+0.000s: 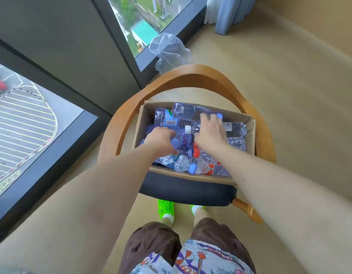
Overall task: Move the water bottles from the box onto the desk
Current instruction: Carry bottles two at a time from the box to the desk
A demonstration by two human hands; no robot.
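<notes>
As bottles [183, 113] fill the box [250, 127], hands [161, 140] reach inside.

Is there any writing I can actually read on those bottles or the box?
"Ganten", partly hidden, white letters running sideways on the blue label of the bottle under the left hand.
Barcodes and small print on other bottles: too blurred.
Red-and-white label: unreadable.
Cardboard box: no visible writing.
</notes>
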